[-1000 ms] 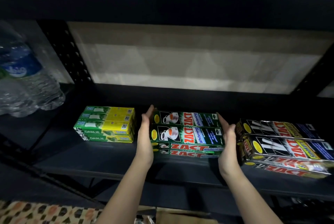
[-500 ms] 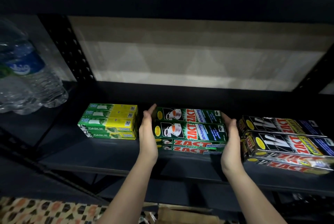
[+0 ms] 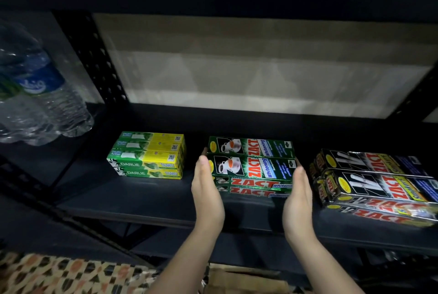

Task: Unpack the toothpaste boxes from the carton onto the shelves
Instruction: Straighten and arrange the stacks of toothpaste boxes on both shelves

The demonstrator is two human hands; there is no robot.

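A stack of green Zact toothpaste boxes [image 3: 251,163] lies on the dark shelf [image 3: 147,201], in the middle. My left hand [image 3: 206,189] is flat against the stack's left end, and my right hand [image 3: 298,195] is flat against its right end. Both have straight fingers and neither is curled around a box. A stack of green-and-yellow Darlie boxes [image 3: 148,156] lies to the left. Black-and-silver Zact boxes [image 3: 374,184] are piled to the right. The brown carton [image 3: 246,279] shows at the bottom edge, between my forearms.
Clear water bottles with blue labels [image 3: 40,94] stand on the neighbouring shelf at the left, beyond a perforated black upright [image 3: 94,56]. Another shelf board runs overhead. A patterned cloth [image 3: 59,274] fills the bottom left corner.
My hands closed in on the ends of the green Zact stack and squared it up. Since then they have slid back toward me along its sides.
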